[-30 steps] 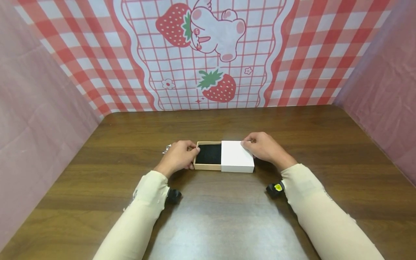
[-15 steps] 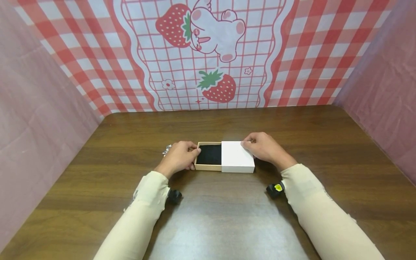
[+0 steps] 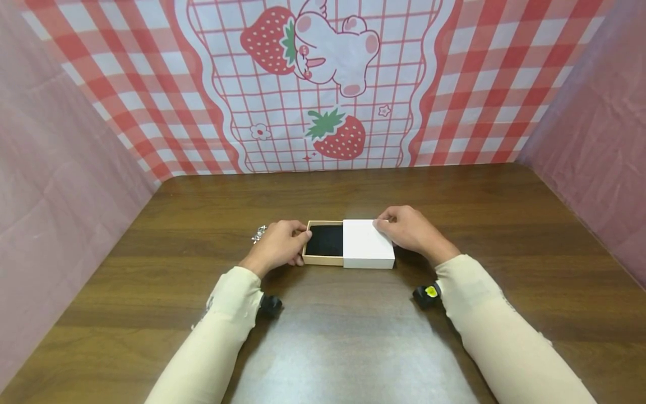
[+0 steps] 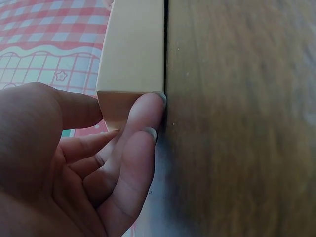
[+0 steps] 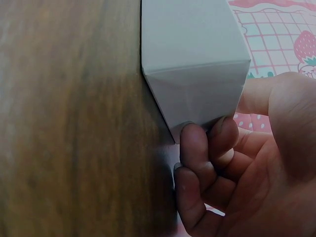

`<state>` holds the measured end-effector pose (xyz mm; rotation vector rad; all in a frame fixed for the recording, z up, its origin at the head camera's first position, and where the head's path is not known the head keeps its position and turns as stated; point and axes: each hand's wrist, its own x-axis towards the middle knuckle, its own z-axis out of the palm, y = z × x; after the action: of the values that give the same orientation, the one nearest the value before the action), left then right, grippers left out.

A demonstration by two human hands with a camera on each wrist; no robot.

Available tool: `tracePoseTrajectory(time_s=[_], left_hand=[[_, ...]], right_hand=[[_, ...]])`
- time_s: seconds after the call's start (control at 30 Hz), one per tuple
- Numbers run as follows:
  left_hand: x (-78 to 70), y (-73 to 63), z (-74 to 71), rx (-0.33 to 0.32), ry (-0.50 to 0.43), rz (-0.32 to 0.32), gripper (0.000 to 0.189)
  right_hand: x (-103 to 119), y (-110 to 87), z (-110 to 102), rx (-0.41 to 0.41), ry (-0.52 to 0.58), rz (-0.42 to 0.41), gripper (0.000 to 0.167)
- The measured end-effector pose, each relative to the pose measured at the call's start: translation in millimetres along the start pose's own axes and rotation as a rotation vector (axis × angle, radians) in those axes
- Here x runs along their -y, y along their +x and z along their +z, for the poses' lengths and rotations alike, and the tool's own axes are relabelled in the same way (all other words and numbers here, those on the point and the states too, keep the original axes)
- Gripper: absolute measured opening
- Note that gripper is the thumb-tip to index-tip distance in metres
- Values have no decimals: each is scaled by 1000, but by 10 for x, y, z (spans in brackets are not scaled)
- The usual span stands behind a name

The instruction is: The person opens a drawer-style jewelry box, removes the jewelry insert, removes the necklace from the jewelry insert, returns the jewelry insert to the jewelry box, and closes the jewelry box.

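A shallow box lies on the wooden table, partly slid apart. Its tan inner tray [image 3: 323, 260], lined with black padding [image 3: 324, 240], sticks out to the left of the white sleeve [image 3: 368, 241]. My left hand [image 3: 278, 242] grips the tray's left end; in the left wrist view the thumb is at its top edge and curled fingertips [image 4: 148, 106] press the end wall. At the sleeve's far right corner, my right hand [image 3: 411, 229] pinches it, the thumb on top. The right wrist view shows curled fingertips [image 5: 193, 140] against the sleeve's end [image 5: 192, 98].
A small shiny silvery object [image 3: 259, 233] lies just beyond my left hand, partly hidden by it. The brown wooden table [image 3: 343, 314] ends at a checked strawberry cloth [image 3: 323, 134] behind, with pink curtains [image 3: 580, 112] at both sides.
The tray's left end has shifted slightly right with my left hand, so a little less of the tray shows outside the sleeve. My right hand stays nearly still.
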<state>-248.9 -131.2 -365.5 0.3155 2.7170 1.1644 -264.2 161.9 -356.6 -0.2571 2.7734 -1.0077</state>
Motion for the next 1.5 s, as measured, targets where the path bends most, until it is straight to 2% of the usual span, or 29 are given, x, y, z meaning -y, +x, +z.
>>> tracePoseTrajectory(time_s=[0.23,0.43,0.7,1.23,1.5], left_hand=[[-10,-1,4,9,-2,-8,31],[-28,-6,7,19,-47,-23,31],[-46,-3,13,33,-49,-10,35],[-68,-32,32,110,-6,88,38],[-83,-33,24,152,-44,100,34]], right_hand=[[2,-8,3,3,8,6,38],[1,-8,7,-2,6,10,38],[-2,-23,2,11,16,25,39],[-8,-15,6,10,7,28,39],[-6,-18,5,14,21,27,40]])
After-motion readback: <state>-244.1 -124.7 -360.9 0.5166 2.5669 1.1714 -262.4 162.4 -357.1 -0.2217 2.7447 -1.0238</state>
